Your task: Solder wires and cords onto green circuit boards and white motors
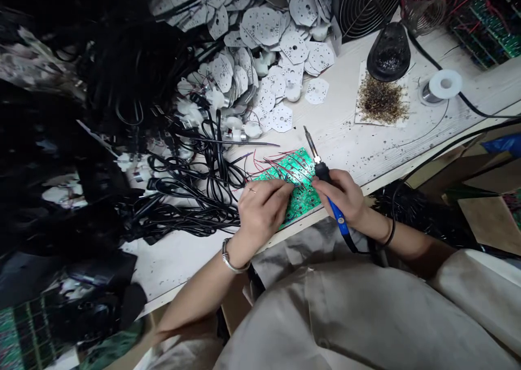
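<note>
A green circuit board with thin red wires lies at the bench's front edge. My left hand rests over the board's left part, its fingers pinched together; what they hold, if anything, is hidden. In my right hand is a blue and black soldering iron, gripped by its handle. Its metal tip points up and away from me, above the bench and beyond the board's far edge. Black cables lie bundled just left of my left hand.
White round boards are heaped at the back, near a black fan. To the right stand a solder spool, a dark iron holder and a pad with brown crumbs. The iron's cord loops past my right forearm.
</note>
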{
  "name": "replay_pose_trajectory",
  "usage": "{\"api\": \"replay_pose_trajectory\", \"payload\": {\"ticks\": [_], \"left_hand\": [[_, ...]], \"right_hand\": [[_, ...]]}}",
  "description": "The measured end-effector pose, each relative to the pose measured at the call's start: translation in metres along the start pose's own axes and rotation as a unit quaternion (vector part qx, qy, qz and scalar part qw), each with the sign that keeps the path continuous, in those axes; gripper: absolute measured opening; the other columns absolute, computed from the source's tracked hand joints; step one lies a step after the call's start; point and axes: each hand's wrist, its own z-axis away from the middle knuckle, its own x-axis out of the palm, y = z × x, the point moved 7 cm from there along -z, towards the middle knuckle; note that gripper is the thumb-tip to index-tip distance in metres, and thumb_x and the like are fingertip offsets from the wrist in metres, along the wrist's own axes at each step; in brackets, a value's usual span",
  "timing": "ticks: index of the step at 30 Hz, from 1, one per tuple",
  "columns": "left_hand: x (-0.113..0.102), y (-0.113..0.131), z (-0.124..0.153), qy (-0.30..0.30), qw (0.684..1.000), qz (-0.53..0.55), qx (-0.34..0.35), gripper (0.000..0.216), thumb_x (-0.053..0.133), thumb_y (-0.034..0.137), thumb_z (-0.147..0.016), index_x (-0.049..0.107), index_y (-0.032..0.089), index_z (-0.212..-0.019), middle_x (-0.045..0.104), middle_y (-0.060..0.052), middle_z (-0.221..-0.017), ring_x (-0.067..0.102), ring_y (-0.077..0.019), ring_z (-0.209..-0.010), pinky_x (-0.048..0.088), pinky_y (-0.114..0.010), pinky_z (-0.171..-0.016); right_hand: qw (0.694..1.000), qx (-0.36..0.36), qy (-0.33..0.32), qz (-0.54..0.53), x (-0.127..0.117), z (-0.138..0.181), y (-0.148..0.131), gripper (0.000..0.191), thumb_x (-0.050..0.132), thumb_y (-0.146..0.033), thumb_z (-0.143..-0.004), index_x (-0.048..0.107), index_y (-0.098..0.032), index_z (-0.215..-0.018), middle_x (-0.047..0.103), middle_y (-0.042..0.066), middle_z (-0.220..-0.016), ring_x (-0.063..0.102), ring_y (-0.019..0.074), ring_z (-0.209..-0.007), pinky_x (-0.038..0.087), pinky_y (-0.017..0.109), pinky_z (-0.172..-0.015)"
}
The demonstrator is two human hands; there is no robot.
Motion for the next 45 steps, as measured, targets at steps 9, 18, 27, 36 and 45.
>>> {"api": "replay_pose_trajectory", "payload": {"ticks": [9, 18, 27, 36, 45], "left_hand": [[0.01, 0.005, 0.01, -0.085, 0.98, -0.088, 0.155, 0.026, 0.048, 0.012, -0.092, 0.065, 0.019, -0.11, 0.071, -0.007, -0.088, 0.065, -0.0163, -0.076, 0.051, -0.029, -0.069], [0.003, -0.008, 0.002, -0.03, 0.99, 0.137, 0.004, 0.014, 0.057, 0.014, -0.089, 0.063, 0.022, -0.098, 0.07, -0.003, -0.088, 0.063, -0.0142, -0.079, 0.05, -0.03, -0.074], [-0.001, -0.004, 0.002, -0.011, 0.991, 0.135, 0.009, 0.011, 0.062, 0.015, -0.086, 0.064, 0.022, -0.095, 0.068, -0.003, -0.087, 0.061, -0.0157, -0.08, 0.046, -0.034, -0.074], [-0.01, -0.007, 0.005, 0.044, 0.965, 0.257, 0.03, 0.022, 0.06, 0.005, -0.085, 0.062, 0.02, -0.102, 0.066, -0.003, -0.087, 0.062, -0.0136, -0.081, 0.052, -0.032, -0.078], [-0.015, -0.011, 0.002, 0.02, 0.968, 0.248, -0.016, 0.01, 0.056, 0.011, -0.089, 0.056, 0.019, -0.094, 0.062, -0.002, -0.082, 0.058, -0.0133, -0.079, 0.048, -0.031, -0.074]], "right_hand": [[1.0, 0.0, 0.029, 0.003, -0.012, -0.011, -0.004, 0.037, 0.059, -0.011, -0.083, 0.057, -0.026, -0.116, 0.059, 0.003, -0.089, 0.058, 0.0111, -0.072, 0.052, 0.022, -0.062], [0.998, -0.055, -0.001, 0.018, -0.011, -0.012, -0.012, 0.022, 0.061, -0.022, -0.086, 0.06, -0.026, -0.107, 0.055, 0.003, -0.09, 0.055, 0.011, -0.074, 0.049, 0.02, -0.06], [0.995, -0.095, -0.01, 0.035, -0.007, -0.024, -0.022, 0.018, 0.068, -0.028, -0.083, 0.062, -0.025, -0.1, 0.052, 0.002, -0.085, 0.052, 0.0144, -0.08, 0.051, 0.033, -0.086], [0.995, -0.05, -0.003, -0.092, -0.003, -0.035, -0.034, 0.008, 0.064, -0.02, -0.084, 0.066, -0.024, -0.091, 0.049, 0.003, -0.087, 0.05, 0.016, -0.083, 0.05, 0.032, -0.08], [0.99, -0.002, -0.009, -0.137, 0.005, -0.037, -0.04, 0.008, 0.059, -0.021, -0.087, 0.067, -0.022, -0.087, 0.047, 0.003, -0.089, 0.051, 0.0137, -0.079, 0.049, 0.027, -0.07]]}}
